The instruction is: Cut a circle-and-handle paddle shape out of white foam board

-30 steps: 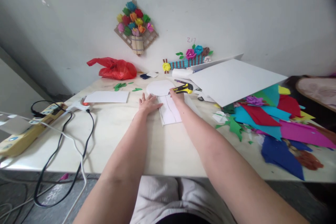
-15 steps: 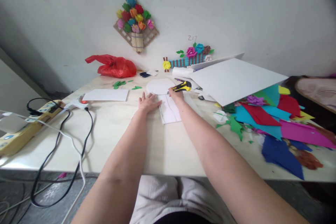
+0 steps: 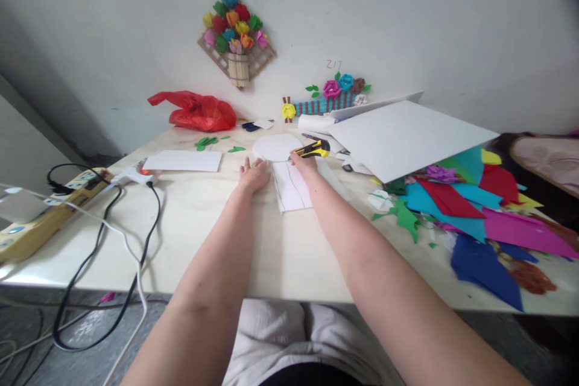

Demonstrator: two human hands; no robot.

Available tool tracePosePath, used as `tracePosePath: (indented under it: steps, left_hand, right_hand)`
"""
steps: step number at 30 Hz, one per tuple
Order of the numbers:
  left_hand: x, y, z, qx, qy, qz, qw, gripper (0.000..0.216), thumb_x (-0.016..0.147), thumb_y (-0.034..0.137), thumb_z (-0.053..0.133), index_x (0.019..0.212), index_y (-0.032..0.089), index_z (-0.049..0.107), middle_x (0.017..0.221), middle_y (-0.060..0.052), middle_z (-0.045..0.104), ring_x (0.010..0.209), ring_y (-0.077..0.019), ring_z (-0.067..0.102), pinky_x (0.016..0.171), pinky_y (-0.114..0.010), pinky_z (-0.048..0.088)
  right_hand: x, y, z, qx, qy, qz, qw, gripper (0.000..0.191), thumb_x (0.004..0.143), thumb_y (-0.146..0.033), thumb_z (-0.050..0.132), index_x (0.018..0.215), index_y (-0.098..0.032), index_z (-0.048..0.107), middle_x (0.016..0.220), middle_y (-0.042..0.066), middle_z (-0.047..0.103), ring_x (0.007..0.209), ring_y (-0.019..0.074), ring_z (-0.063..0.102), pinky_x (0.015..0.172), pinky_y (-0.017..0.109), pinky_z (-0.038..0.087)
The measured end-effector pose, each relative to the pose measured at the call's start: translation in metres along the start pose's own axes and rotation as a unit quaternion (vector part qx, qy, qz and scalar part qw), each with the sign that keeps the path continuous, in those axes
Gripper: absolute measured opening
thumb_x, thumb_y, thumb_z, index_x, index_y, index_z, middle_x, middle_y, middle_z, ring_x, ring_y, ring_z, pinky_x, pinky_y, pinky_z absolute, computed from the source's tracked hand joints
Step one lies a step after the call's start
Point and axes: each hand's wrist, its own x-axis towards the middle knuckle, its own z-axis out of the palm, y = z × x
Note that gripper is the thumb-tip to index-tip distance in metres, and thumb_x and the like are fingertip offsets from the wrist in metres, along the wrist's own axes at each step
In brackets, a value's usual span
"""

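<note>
Soft, diffuse light leaves glare on the table (image 3: 208,232) at left; the top-right corner is dark.

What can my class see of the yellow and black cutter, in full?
The cutter has a slim yellow and black body, apparently plastic, held slanted in the person's right grip. Its rear end sticks out right; its front points left and slightly down in the view, near the round white piece and the lined white sheet. Blade contact is too small to tell.
</note>
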Motion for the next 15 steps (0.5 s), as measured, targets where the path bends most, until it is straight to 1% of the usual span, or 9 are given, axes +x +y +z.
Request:
tracePosePath:
  steps: [3,6,9,12,15]
  left_hand:
    - [0.0003,0.0000,-0.0001,0.002,0.001,0.001,1.000,0.064,0.088,0.036,0.042,0.151,0.026,0.034,0.160,0.002,0.022,0.149,-0.0278,0.000,0.120,-0.046,0.009]
    - [0.0003,0.0003,-0.0004,0.003,0.003,0.003,1.000,0.064,0.088,0.036,0.042,0.150,0.026,0.035,0.160,0.001,0.024,0.149,-0.0277,0.003,0.119,-0.048,0.010]
    - [-0.0006,0.0002,-0.0005,-0.003,0.012,0.002,1.000,0.062,0.088,0.031,0.042,0.149,0.027,0.037,0.159,0.002,0.026,0.148,-0.0272,0.005,0.119,-0.048,0.012]
    - [-0.0018,-0.0006,-0.0002,-0.016,0.030,-0.006,0.999,0.061,0.086,0.021,0.041,0.148,0.025,0.040,0.157,0.002,0.030,0.148,-0.0261,0.007,0.119,-0.044,0.015]
    - [-0.0017,-0.0021,0.0001,-0.031,0.049,-0.014,0.998,0.062,0.084,0.015,0.042,0.146,0.022,0.043,0.155,-0.001,0.035,0.148,-0.0251,0.012,0.119,-0.041,0.019]
  right_hand:
    - [-0.0026,-0.0044,-0.0021,0.007,-0.017,0.046,0.999,0.019,0.071,-0.038,0.058,0.074,-0.022,0.067,0.053,-0.003,0.062,0.071,0.0188,0.066,0.070,0.029,0.050]
    - [-0.0049,-0.0073,-0.0036,0.007,-0.015,0.058,0.998,0.017,0.070,-0.037,0.059,0.074,-0.022,0.067,0.054,-0.004,0.062,0.075,0.0190,0.066,0.075,0.029,0.050]
    - [-0.0062,-0.0085,-0.0041,0.012,-0.016,0.059,0.998,0.016,0.069,-0.037,0.060,0.073,-0.022,0.066,0.054,-0.004,0.061,0.074,0.0183,0.066,0.076,0.029,0.050]
    - [-0.0065,-0.0086,-0.0035,0.022,-0.014,0.060,0.998,0.014,0.069,-0.034,0.061,0.072,-0.022,0.066,0.053,-0.005,0.060,0.070,0.0177,0.065,0.075,0.030,0.051]
    - [-0.0063,-0.0081,-0.0028,0.032,-0.011,0.064,0.997,0.012,0.068,-0.033,0.062,0.071,-0.022,0.065,0.051,-0.005,0.060,0.067,0.0178,0.064,0.073,0.030,0.051]
